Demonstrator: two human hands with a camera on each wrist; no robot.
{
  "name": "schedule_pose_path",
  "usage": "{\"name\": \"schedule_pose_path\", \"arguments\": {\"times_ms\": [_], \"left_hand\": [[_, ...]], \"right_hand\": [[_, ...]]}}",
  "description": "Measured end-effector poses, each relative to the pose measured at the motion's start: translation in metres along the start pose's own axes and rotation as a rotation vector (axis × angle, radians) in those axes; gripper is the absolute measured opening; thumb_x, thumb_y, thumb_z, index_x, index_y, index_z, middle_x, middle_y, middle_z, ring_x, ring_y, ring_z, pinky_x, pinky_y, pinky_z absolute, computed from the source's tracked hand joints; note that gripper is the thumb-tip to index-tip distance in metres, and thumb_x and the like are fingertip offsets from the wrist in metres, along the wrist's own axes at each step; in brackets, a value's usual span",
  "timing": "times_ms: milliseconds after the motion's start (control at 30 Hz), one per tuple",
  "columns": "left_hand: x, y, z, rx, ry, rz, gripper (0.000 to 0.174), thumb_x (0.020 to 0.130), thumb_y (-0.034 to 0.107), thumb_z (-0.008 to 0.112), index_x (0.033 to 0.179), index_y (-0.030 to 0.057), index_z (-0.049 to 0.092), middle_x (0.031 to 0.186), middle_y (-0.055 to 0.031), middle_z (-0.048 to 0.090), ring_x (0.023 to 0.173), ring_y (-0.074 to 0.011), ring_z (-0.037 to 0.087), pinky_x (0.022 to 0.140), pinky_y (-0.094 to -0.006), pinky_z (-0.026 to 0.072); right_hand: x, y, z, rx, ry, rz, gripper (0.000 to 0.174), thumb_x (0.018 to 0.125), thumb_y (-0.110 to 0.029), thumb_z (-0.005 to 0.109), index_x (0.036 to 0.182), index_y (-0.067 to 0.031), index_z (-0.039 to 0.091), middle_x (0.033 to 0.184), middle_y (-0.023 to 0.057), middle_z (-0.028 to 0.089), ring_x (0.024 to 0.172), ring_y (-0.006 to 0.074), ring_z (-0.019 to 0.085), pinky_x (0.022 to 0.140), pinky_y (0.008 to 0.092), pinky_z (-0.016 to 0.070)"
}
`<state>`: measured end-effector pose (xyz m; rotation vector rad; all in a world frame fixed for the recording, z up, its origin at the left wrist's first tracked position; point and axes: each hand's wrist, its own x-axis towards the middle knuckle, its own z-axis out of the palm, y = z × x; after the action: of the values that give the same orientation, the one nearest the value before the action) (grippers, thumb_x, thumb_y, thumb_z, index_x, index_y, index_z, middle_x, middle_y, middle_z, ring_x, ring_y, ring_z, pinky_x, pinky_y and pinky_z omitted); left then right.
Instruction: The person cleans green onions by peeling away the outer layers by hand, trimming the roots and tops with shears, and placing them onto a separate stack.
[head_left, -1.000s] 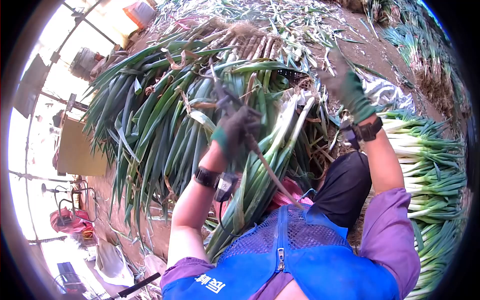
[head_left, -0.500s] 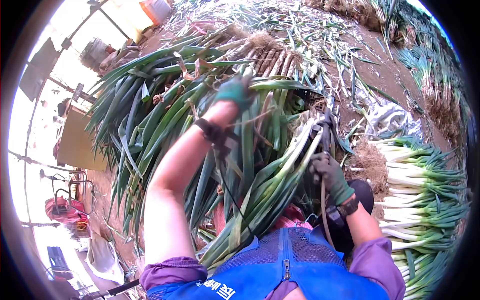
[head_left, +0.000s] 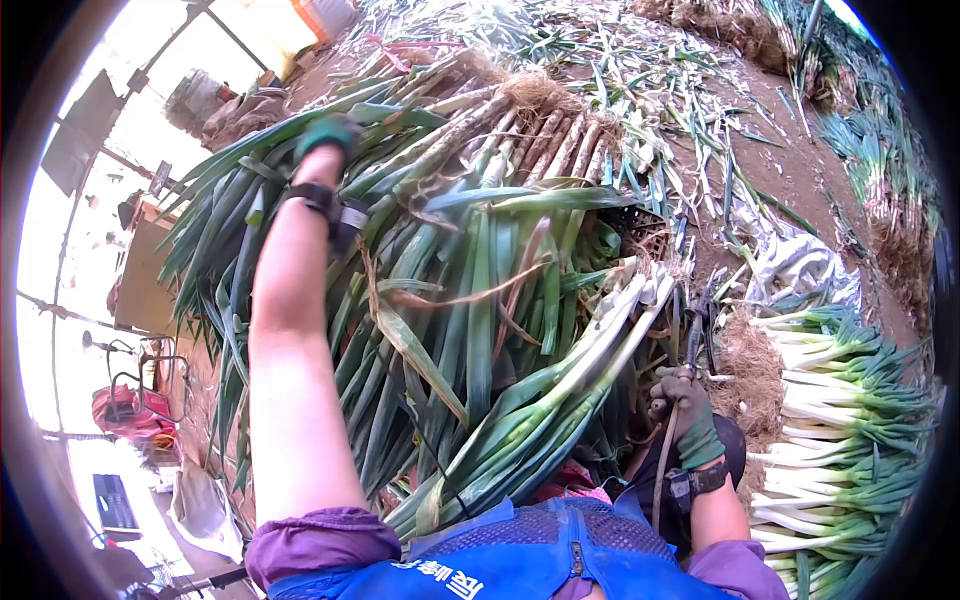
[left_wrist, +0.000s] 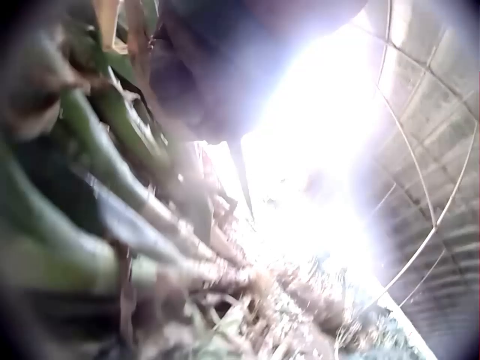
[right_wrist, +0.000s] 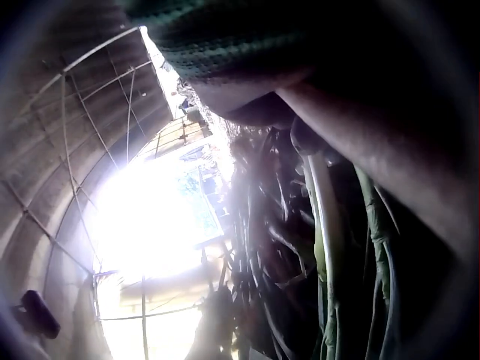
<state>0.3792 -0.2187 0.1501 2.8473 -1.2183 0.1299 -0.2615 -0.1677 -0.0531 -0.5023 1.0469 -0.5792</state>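
My gloved left hand (head_left: 328, 135), blurred, reaches far out over the left part of a big heap of leek-like green onions (head_left: 440, 270). In the left wrist view the dark shape of the hand fills the top, above thick stalks (left_wrist: 112, 165); its fingers do not show clearly. Low on the right, my gloved right hand (head_left: 685, 410) grips a dark blow gun (head_left: 695, 335) with its tip pointing away from me. A thin hose (head_left: 662, 465) runs from it toward my body. Left of that hand lie pale-stemmed stripped onions (head_left: 590, 350) across the heap's near side.
Cleaned onions (head_left: 830, 430) are stacked at the right, beside a mound of cut roots (head_left: 745, 370). A white plastic sack (head_left: 795, 260) lies beyond. Leaf scraps (head_left: 640, 100) litter the far ground, and unpeeled bundles (head_left: 880, 170) line the far right.
The blow gun passed from my left hand to my right, which drew back toward my knee. My left hand then swept out to the far left over the heap.
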Motion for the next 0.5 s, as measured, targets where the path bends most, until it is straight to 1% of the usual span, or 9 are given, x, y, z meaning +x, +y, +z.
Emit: {"name": "schedule_pose_path", "arguments": {"times_ms": [33, 167, 233, 267, 333, 400, 433, 467, 500], "left_hand": [[0.06, -0.068, 0.011, 0.121, 0.1, -0.108, 0.048, 0.087, 0.043, 0.062, 0.116, 0.0058, 0.069, 0.119, -0.0211, 0.068, 0.106, -0.0379, 0.066, 0.092, -0.0454, 0.052], [0.018, -0.153, -0.066, 0.025, 0.282, -0.511, 0.049, 0.087, 0.043, 0.062, 0.118, 0.0055, 0.069, 0.118, -0.0204, 0.069, 0.105, -0.0354, 0.067, 0.092, -0.0431, 0.0515], [0.0, -0.169, -0.083, -0.065, 0.339, -0.547, 0.05, 0.087, 0.043, 0.062, 0.119, 0.0054, 0.068, 0.117, -0.02, 0.069, 0.105, -0.0342, 0.067, 0.092, -0.042, 0.0512], [-0.002, -0.167, -0.086, -0.124, 0.369, -0.526, 0.05, 0.087, 0.043, 0.062, 0.12, 0.0053, 0.068, 0.117, -0.0198, 0.07, 0.105, -0.0336, 0.067, 0.091, -0.0415, 0.0511], [0.003, -0.145, -0.074, -0.262, 0.385, -0.37, 0.051, 0.088, 0.043, 0.062, 0.121, 0.0052, 0.068, 0.116, -0.0194, 0.07, 0.104, -0.0323, 0.067, 0.091, -0.0404, 0.0508], [0.014, -0.103, -0.037, -0.312, 0.319, -0.127, 0.052, 0.088, 0.044, 0.062, 0.122, 0.005, 0.067, 0.116, -0.019, 0.071, 0.104, -0.0311, 0.068, 0.091, -0.0392, 0.0505], [0.033, -0.09, -0.005, -0.234, 0.351, 0.059, 0.045, 0.087, 0.035, 0.066, 0.122, 0.0064, 0.068, 0.112, -0.017, 0.072, 0.101, -0.0274, 0.068, 0.089, -0.0382, 0.0513], [0.036, -0.072, 0.013, -0.282, 0.137, 0.109, 0.041, 0.086, 0.035, 0.065, 0.117, 0.0091, 0.07, 0.113, -0.0176, 0.071, 0.106, -0.0315, 0.067, 0.096, -0.0397, 0.0492], [0.063, -0.077, 0.049, -0.319, 0.076, 0.117, 0.044, 0.084, 0.035, 0.069, 0.12, 0.0093, 0.069, 0.118, -0.0186, 0.069, 0.11, -0.032, 0.066, 0.097, -0.0392, 0.0487]], "right_hand": [[-0.003, -0.003, 0.004, 0.035, -0.016, 0.015, 0.035, 0.085, -0.013, 0.064, 0.116, 0.0011, 0.054, 0.079, 0.0082, 0.06, 0.06, 0.0154, 0.058, 0.054, 0.03, 0.052], [-0.009, -0.01, 0.016, 0.159, -0.107, 0.073, 0.039, 0.086, -0.012, 0.065, 0.12, 0.0013, 0.049, 0.077, 0.0069, 0.056, 0.059, 0.0154, 0.056, 0.055, 0.0305, 0.0515], [-0.009, -0.006, 0.019, 0.167, -0.142, 0.072, 0.04, 0.087, -0.011, 0.066, 0.12, 0.0014, 0.048, 0.077, 0.0068, 0.056, 0.058, 0.0154, 0.056, 0.056, 0.0306, 0.0516], [-0.011, -0.007, 0.023, 0.096, -0.103, 0.096, 0.038, 0.087, -0.01, 0.065, 0.119, 0.0028, 0.05, 0.079, 0.0083, 0.058, 0.058, 0.016, 0.057, 0.056, 0.0315, 0.0523], [-0.01, -0.008, 0.03, 0.035, -0.111, 0.13, 0.035, 0.087, -0.009, 0.064, 0.118, 0.0035, 0.052, 0.082, 0.0098, 0.06, 0.058, 0.0166, 0.058, 0.057, 0.0325, 0.0529], [-0.009, -0.006, 0.034, -0.004, -0.107, 0.168, 0.031, 0.087, -0.007, 0.063, 0.115, 0.0045, 0.055, 0.086, 0.0123, 0.062, 0.06, 0.0177, 0.059, 0.059, 0.0337, 0.0542], [-0.009, -0.004, 0.033, -0.021, -0.106, 0.177, 0.031, 0.087, -0.007, 0.063, 0.115, 0.0044, 0.055, 0.086, 0.0123, 0.062, 0.061, 0.0178, 0.059, 0.06, 0.0336, 0.0543], [-0.008, -0.003, 0.032, -0.037, -0.106, 0.184, 0.031, 0.087, -0.007, 0.063, 0.115, 0.0043, 0.055, 0.086, 0.0123, 0.062, 0.062, 0.018, 0.06, 0.06, 0.0335, 0.0544], [-0.008, -0.002, 0.031, -0.053, -0.104, 0.188, 0.031, 0.087, -0.007, 0.064, 0.115, 0.0042, 0.055, 0.085, 0.0123, 0.062, 0.063, 0.0181, 0.06, 0.061, 0.0334, 0.0545]]}}
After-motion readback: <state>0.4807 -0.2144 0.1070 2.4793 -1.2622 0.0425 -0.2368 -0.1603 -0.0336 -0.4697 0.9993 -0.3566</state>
